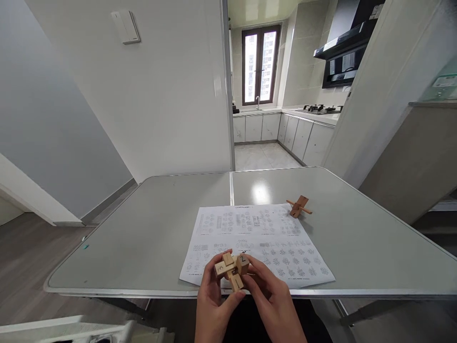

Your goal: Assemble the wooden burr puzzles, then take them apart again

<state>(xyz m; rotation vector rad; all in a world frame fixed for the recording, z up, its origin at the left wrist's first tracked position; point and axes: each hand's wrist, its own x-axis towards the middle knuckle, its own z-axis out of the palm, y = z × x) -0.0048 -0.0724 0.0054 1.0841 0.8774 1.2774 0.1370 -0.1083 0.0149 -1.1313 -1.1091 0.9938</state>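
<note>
Between my two hands, above the table's front edge, is a wooden burr puzzle (228,268) of interlocked pale blocks. Some block ends carry dark numerals, among them a 2 and a 3. My left hand (216,295) wraps its fingers and thumb around the puzzle's left and lower side. On the right side, my right hand (266,290) grips the block marked 2; some of its fingertips are hidden behind the wood. Under the puzzle lies a printed instruction sheet (250,224) covered with small diagrams.
A second wooden puzzle piece (299,206), cross-shaped and reddish brown, rests at the sheet's far right corner. The grey table (153,228) has a metal rim and a centre seam. A small teal scrap (85,247) lies at its left edge. Beyond the table, a doorway opens onto a kitchen.
</note>
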